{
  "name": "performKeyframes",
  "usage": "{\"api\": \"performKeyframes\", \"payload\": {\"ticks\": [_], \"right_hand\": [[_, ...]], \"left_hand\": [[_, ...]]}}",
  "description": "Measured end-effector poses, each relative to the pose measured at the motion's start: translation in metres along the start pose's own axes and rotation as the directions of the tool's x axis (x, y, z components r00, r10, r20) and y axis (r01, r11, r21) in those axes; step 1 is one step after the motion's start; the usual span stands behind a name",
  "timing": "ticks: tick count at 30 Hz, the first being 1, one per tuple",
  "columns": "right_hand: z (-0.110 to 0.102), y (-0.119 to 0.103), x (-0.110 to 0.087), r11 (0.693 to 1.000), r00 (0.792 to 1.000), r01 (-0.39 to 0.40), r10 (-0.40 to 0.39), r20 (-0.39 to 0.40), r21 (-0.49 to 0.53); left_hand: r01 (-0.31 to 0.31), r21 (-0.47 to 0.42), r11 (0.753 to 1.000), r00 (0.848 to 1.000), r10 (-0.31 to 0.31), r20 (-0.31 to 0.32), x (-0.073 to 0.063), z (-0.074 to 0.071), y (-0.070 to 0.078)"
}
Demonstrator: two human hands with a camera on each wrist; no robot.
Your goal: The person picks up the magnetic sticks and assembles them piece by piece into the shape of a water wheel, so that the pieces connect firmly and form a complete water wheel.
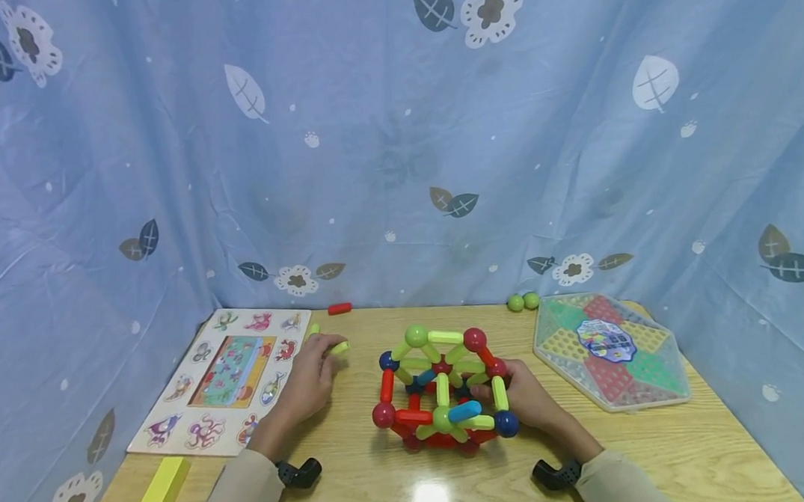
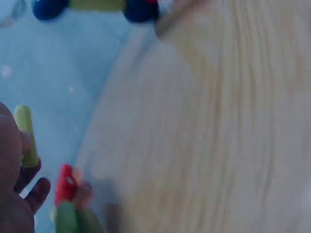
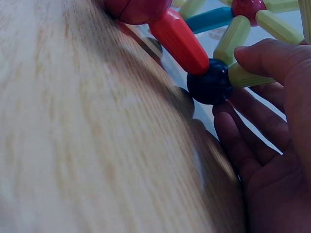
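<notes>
My left hand (image 1: 311,376) pinches a yellow-green magnetic rod (image 1: 339,349) beside the puzzle board's right edge; the left wrist view shows this rod (image 2: 26,138) between thumb and fingers. To the right stands a cage-like structure of magnetic rods and balls (image 1: 443,412) in red, yellow-green and blue. My right hand (image 1: 526,395) holds its right side. In the right wrist view, the thumb lies on a yellow-green rod (image 3: 248,77) next to a dark blue ball (image 3: 210,81), with fingers below. A blue rod (image 1: 464,411) sticks out from a green ball at the front.
A sea-animal puzzle board (image 1: 172,381) lies at left, with a yellow block (image 1: 166,484) in front of it. A red rod (image 1: 340,308) and two green balls (image 1: 516,303) sit by the back curtain. At right lies a hexagonal checkers board (image 1: 608,350).
</notes>
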State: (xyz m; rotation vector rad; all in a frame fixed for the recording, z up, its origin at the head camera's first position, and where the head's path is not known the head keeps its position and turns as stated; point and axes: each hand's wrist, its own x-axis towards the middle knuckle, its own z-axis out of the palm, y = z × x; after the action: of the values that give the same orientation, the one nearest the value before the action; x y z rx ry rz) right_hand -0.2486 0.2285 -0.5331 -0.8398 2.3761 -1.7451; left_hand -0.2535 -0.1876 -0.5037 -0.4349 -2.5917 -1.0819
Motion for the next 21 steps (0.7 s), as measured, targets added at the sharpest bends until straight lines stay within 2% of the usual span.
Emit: {"api": "performKeyframes", "payload": {"ticks": [3, 5, 9, 13, 16, 17, 18, 21], "right_hand": [[0.000, 0.002, 0.000, 1.000, 1.000, -0.008, 0.008, 0.008, 0.009], [0.001, 0.002, 0.000, 1.000, 1.000, -0.006, 0.006, 0.011, 0.016], [0.001, 0.003, 0.000, 1.000, 1.000, -0.003, 0.003, 0.008, 0.011], [0.001, 0.001, -0.001, 1.000, 1.000, -0.013, 0.013, 0.001, -0.001], [0.001, -0.001, 0.000, 1.000, 1.000, -0.020, 0.020, -0.002, -0.008], [0.001, -0.002, 0.000, 1.000, 1.000, -0.021, 0.021, -0.003, -0.011], [0.002, -0.002, 0.000, 1.000, 1.000, -0.021, 0.021, -0.003, -0.012], [0.002, -0.002, 0.000, 1.000, 1.000, -0.027, 0.027, -0.005, -0.010]], "left_hand": [[0.035, -0.124, 0.992, 0.999, -0.039, -0.032, -0.004, -0.003, 0.014], [0.059, -0.247, 0.967, 0.997, -0.068, -0.031, -0.007, -0.006, 0.027], [0.059, -0.470, 0.880, 0.998, -0.068, -0.003, -0.016, -0.013, 0.063], [0.029, -0.595, 0.803, 0.998, 0.008, 0.060, -0.027, -0.015, 0.097], [0.032, -0.657, 0.753, 0.991, 0.061, 0.119, -0.034, -0.010, 0.115], [0.036, -0.669, 0.743, 0.988, 0.075, 0.136, -0.036, -0.007, 0.120], [0.034, -0.669, 0.742, 0.985, 0.089, 0.149, -0.037, -0.004, 0.124], [0.008, -0.650, 0.760, 0.974, 0.142, 0.179, -0.039, 0.006, 0.133]]}}
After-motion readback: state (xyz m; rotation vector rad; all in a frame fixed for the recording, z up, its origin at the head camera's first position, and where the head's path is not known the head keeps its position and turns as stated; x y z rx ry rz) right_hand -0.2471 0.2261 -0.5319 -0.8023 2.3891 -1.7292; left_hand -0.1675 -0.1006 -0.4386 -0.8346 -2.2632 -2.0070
